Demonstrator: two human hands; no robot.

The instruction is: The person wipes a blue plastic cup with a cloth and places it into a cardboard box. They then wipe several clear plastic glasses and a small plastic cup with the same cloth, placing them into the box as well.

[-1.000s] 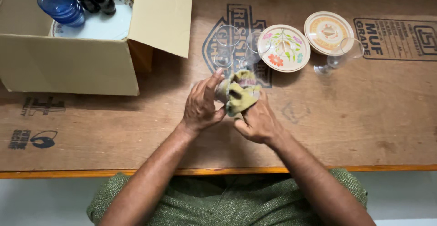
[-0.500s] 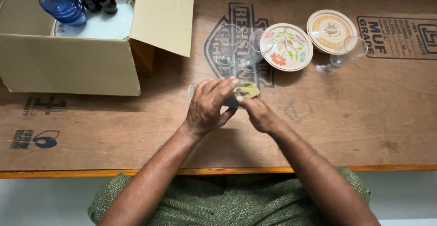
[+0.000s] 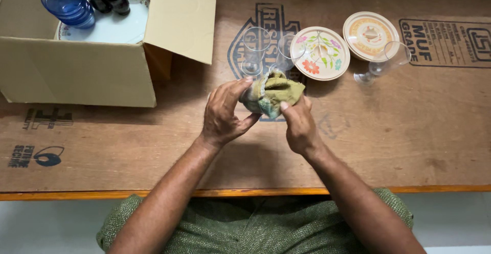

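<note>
The left hand (image 3: 222, 115) curls around a clear glass (image 3: 244, 102) at the centre of the worktop (image 3: 409, 131), fingers closed on its side. The right hand (image 3: 299, 126) pinches an olive-green cloth (image 3: 271, 93) bunched against the glass, thumb and fingers clamped on the fabric. At 12 o'clock from the hands stand two empty glasses (image 3: 255, 49); at 1 o'clock lie a floral plate (image 3: 321, 53) and an orange-patterned plate (image 3: 369, 34), with a stemmed glass (image 3: 381, 66) tipped just beside them. At 10 o'clock an open cardboard box (image 3: 76, 70) holds blue bowls (image 3: 69, 6)
</note>
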